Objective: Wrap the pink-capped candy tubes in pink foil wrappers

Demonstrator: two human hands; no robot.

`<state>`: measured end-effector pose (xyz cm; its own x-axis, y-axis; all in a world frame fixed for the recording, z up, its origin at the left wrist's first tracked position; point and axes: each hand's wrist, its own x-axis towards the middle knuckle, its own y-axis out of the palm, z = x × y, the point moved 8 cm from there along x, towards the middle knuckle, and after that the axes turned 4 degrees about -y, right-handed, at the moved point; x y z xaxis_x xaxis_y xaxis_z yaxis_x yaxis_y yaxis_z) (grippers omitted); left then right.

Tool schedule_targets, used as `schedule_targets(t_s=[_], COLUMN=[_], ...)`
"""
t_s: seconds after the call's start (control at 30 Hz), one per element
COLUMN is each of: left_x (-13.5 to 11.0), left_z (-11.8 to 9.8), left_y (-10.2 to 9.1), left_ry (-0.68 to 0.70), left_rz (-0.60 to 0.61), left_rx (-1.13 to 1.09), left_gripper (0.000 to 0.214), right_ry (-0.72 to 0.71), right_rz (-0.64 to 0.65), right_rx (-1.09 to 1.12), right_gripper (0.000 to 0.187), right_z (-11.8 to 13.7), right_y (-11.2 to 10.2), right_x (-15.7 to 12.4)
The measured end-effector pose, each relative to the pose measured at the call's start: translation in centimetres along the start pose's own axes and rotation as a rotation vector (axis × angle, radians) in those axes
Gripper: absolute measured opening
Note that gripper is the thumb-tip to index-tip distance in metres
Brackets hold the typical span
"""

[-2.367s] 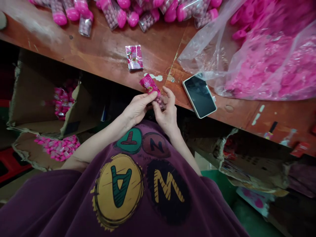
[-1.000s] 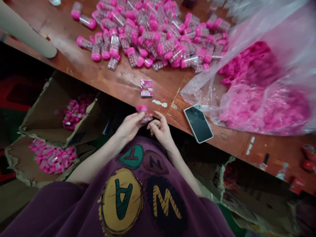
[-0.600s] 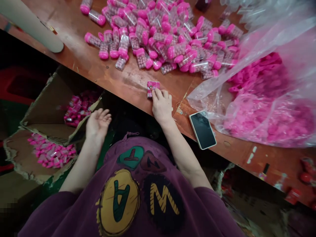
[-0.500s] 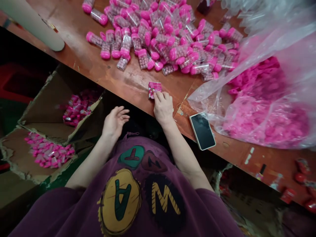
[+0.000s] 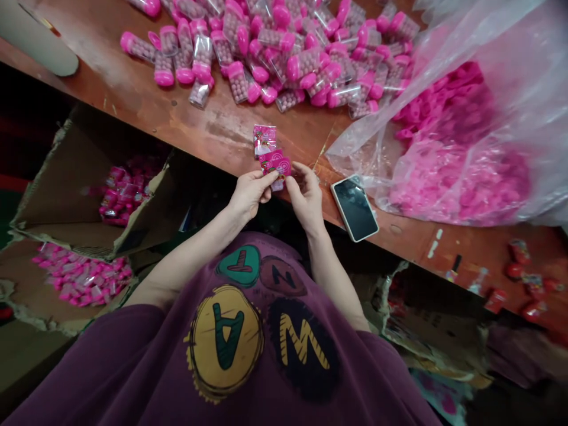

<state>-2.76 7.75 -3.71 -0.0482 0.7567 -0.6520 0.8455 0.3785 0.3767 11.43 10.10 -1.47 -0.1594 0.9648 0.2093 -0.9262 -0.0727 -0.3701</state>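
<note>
The lower part of the pink wrapper [image 5: 276,162] is covered by the left thumb, and whatever lies behind it is out of sight; its print is too small to read. The left hand [image 5: 249,192] pinches it between thumb and fingers at the counter's front edge, while the right hand [image 5: 308,201] has its thumb and forefinger at the wrapper's right edge (whether they grip it or only touch it, I cannot tell). The wrapper's upper edge meets or overlaps the wrapper pile [image 5: 265,137] lying just beyond on the counter [image 5: 213,133]; how many are in that pile is hard to make out. The heap of capped jars [image 5: 306,64] behind is cut off by the top of the view, as is the pale post [image 5: 42,38] at the upper left. To the right, a phone [image 5: 355,208] lies near the right hand, and a cloudy plastic bag [image 5: 461,148], its film blurring the pink pieces inside, takes up the counter past it. Below the counter, the carton [image 5: 48,195] sits in shadow, its depths dark behind the pink packets [image 5: 119,195].
</note>
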Motion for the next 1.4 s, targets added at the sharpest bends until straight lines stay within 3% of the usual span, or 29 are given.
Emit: schedule_targets(t_s=[0.1,0.17,0.3,0.37,0.47,0.6,0.73,0.87,1.2,1.3,1.4], left_x=[0.0,-0.2,-1.0,-1.5,-2.0,-2.2,-1.9,-1.5,0.1,0.2,0.1], left_z=[0.9,1.1,0.7,0.5,0.5,0.8,-0.1,-0.8,-2.1,-2.6,-3.4], left_y=[0.7,0.5,-0.5,-0.9,-0.7,0.7,1.4,1.8,0.9,0.5,0.0], left_ry=[-0.009,-0.014,-0.014,-0.010,0.002,-0.003,0.059,0.089,0.116,0.064,0.044], left_rz=[0.002,-0.024,-0.038,-0.025,-0.002,0.086,0.117,0.077,-0.045,0.012,0.049], left_rx=[0.028,0.055,0.031,0.009,0.009,0.068,0.147,0.126,-0.058,-0.103,-0.139], left_gripper=[0.033,0.034,0.030,0.027,0.026,0.020,0.027,0.035,0.040,0.039,0.036], right_ry=[0.089,0.089,0.126,0.085,0.007,0.135,0.182,0.189,0.184,0.093,-0.046], right_rz=[-0.048,-0.034,0.112,0.076,-0.024,0.049,0.056,0.020,0.031,0.184,0.360], right_rx=[0.076,-0.124,-0.694,-0.766,-0.484,0.024,0.144,0.270,0.273,0.180,-0.125], right_gripper=[0.033,0.030,0.032,0.032,0.036,0.030,0.020,0.028,0.025,0.026,0.027], right_z=[-1.4,-1.6,-1.6,-0.6,1.2,1.1,1.0,1.0,0.9,1.3,1.0], right_y=[-0.5,-1.1,-1.7,-2.2,-2.4,-1.3,-1.5,-1.4,1.9,1.9,-0.1], right_x=[0.3,0.9,1.6,1.5,0.8,-0.1,0.1,0.6,2.6,4.6,8.7])
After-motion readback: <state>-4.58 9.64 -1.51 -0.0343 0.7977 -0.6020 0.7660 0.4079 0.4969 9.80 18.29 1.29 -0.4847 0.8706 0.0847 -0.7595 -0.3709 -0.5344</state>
